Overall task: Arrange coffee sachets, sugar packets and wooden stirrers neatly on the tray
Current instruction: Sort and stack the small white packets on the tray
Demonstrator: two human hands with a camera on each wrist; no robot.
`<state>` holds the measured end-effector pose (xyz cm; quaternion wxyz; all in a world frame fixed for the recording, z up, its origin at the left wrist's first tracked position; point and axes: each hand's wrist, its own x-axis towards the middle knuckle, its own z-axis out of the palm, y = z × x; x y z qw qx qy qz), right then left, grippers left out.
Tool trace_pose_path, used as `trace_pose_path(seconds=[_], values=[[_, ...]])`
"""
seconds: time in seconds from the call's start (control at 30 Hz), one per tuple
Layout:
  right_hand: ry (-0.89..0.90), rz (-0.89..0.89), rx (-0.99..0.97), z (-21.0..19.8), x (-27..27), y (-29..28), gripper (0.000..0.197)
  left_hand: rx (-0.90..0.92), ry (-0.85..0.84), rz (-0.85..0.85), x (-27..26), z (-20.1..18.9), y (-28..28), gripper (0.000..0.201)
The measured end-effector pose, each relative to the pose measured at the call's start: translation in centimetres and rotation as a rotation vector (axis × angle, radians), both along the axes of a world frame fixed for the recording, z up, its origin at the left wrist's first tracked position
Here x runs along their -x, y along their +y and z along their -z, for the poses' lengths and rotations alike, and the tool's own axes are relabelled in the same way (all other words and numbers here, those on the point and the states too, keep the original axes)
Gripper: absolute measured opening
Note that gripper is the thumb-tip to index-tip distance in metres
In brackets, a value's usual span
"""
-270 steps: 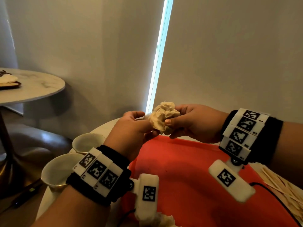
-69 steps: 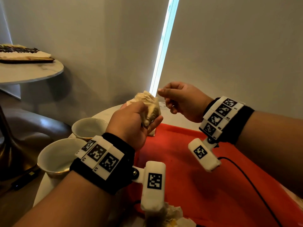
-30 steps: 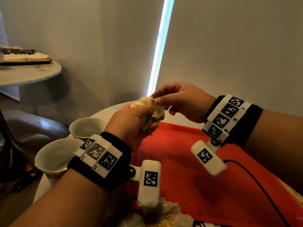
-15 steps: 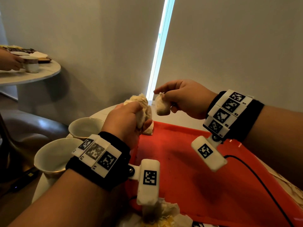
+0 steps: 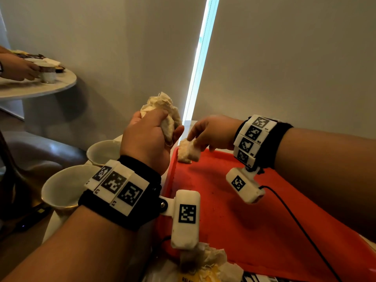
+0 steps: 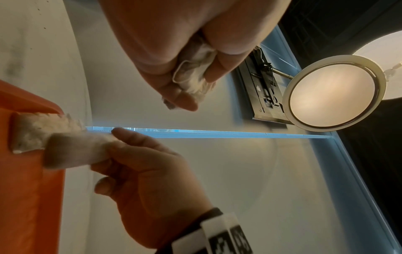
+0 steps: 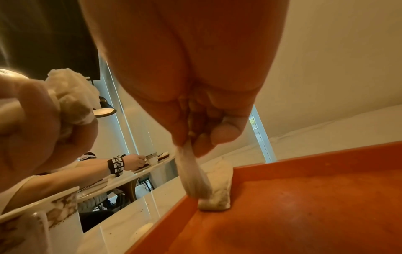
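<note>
- Two pale sachets show at the far left corner of the red tray (image 5: 254, 216): one sachet (image 5: 184, 154) lies flat in the corner, and a second sachet (image 5: 194, 152) hangs from the fingers (image 7: 224, 134) of the right hand (image 5: 213, 133), its lower end touching the first.
- The right hand pinches that second sachet by its top edge between thumb and fingertips, the fingers narrow and pointing down.
- The left hand (image 5: 148, 139) is held up just left of the right fingers, with its fingers (image 6: 215, 68) curled round a crumpled bundle of sachets (image 5: 162, 110); how many are in the bundle cannot be told.
- One tray lies under the right fingers; dark specks dot its floor.
- Two white cups stand left of the tray, under the left wrist: the near cup (image 5: 63, 190) and the far cup (image 5: 102, 152).
- A heap of crumpled wrappers (image 5: 205, 265) sits at the near edge, behind the left wrist, partly hidden by the wrist camera.
- A black cable (image 5: 301, 231) runs from the right wrist camera across the tray.
- Well beyond the left fingers stands a second table (image 5: 40, 88), where another person's hand (image 5: 19, 69) touches a small cup (image 5: 47, 73).
</note>
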<state>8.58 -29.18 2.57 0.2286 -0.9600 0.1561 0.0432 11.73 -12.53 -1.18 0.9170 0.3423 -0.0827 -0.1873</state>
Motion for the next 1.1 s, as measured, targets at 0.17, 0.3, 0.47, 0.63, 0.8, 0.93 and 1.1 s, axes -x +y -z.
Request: trace_pose_path(seconds=[0.17, 0.3, 0.47, 0.63, 0.8, 0.93, 1.1], values=[[0.115, -0.052, 0.112, 1.2, -1.6, 0.6, 0.018, 0.005, -0.069, 0.025, 0.1, 0.2, 0.0, 0.032], [0.127, 0.013, 0.104, 2.5, -2.6, 0.6, 0.021, 0.000, -0.059, 0.027, 0.1, 0.3, -0.2, 0.036], [0.038, 0.082, 0.114, 3.3, -3.1, 0.3, 0.025, -0.041, 0.057, 0.050, -0.4, 0.5, -0.2, 0.020], [-0.002, 0.126, 0.096, 3.5, -3.3, 0.1, 0.028, -0.066, 0.030, 0.061, -0.6, 0.5, -0.2, 0.013], [-0.112, 0.184, 0.089, 2.8, -2.5, 0.1, 0.020, -0.001, -0.055, 0.024, -0.2, 0.8, -0.6, 0.035], [-0.068, 0.180, -0.203, 2.5, -1.8, 0.4, 0.012, -0.009, -0.055, 0.018, -0.1, 0.8, -0.7, 0.033], [0.080, 0.157, -0.318, 4.0, -2.0, 1.0, 0.020, -0.080, 0.041, 0.066, -0.2, 0.6, -0.3, 0.016]])
